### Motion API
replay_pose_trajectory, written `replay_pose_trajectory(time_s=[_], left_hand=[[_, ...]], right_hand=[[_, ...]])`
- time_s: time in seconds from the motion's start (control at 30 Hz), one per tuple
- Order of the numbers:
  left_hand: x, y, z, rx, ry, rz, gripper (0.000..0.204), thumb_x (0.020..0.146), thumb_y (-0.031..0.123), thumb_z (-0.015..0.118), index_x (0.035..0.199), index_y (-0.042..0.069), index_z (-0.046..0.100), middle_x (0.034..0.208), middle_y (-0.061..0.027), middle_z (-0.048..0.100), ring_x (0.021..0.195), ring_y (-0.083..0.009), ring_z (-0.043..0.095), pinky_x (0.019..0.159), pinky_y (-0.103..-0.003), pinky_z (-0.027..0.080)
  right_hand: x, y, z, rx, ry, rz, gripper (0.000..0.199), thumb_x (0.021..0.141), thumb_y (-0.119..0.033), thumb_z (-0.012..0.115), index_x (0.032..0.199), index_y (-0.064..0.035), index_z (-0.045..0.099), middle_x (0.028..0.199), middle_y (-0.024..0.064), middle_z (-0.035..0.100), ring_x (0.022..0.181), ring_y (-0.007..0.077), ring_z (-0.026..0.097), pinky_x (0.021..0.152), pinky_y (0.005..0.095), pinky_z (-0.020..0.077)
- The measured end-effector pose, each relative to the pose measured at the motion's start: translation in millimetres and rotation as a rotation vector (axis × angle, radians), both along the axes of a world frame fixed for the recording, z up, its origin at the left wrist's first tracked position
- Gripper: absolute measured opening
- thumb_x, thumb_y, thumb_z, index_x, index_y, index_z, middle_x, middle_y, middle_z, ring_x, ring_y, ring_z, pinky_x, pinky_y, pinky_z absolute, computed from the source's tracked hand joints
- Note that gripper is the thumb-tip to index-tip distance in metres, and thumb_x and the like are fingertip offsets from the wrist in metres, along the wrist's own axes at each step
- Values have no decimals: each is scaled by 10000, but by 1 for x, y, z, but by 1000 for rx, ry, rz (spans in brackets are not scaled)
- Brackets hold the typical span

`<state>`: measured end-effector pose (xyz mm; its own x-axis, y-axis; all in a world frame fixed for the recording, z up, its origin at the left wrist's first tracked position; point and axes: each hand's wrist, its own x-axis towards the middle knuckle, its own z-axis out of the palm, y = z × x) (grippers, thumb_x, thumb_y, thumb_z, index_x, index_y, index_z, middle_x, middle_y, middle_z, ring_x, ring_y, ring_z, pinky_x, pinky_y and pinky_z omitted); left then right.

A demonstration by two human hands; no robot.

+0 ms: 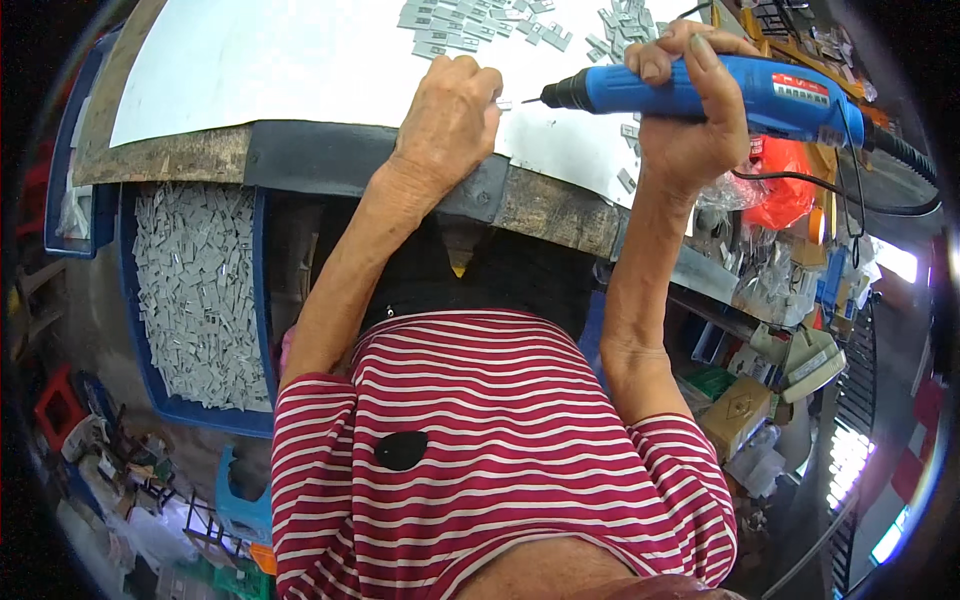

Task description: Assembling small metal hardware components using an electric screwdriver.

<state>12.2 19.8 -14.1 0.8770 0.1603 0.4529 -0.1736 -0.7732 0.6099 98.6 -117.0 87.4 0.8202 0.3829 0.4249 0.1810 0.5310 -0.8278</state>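
Note:
My right hand [697, 110] is wrapped around a blue electric screwdriver [690, 88], held nearly level above the white-covered bench. Its thin bit points left toward my left hand [455, 115]. The fingers of that hand are closed in a pinch, and a small grey piece [504, 105] shows at their tips, just short of the bit. Whether the bit touches it I cannot tell. Many flat grey pieces [455, 25] with notched ends lie scattered at the far side of the white sheet [280, 65], with more behind the screwdriver.
A blue bin [265, 330] full of grey pieces stands below the bench edge [330, 155] at the left. At the right are a red plastic bag [780, 180], the screwdriver's black cable [900, 150] and a cardboard box [735, 415]. A blue stool [243, 500] sits lower left.

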Motion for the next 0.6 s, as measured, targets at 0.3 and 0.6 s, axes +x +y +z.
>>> replay_pose_trajectory(time_s=[0.3, 0.6], left_hand=[[0, -1, -1, -45, 17, 24, 89, 706, 39, 620, 773, 9, 569, 736, -102, 512, 737, -245, 500, 667, -357, 423], [-1, 0, -2, -40, 5, 23, 98, 704, 42, 626, 771, 17, 559, 737, -109, 512, 734, -256, 498, 667, -367, 419]], right_hand=[[-1, 23, -3, -73, -60, 17, 162, 736, -35, 531, 889, 14, 512, 777, 142, 546, 584, 175, 493, 614, 365, 402], [-24, 40, 4, -105, 6, -63, 204, 754, 37, 524, 940, -12, 454, 731, 109, 498, 542, 162, 485, 561, 287, 441]])
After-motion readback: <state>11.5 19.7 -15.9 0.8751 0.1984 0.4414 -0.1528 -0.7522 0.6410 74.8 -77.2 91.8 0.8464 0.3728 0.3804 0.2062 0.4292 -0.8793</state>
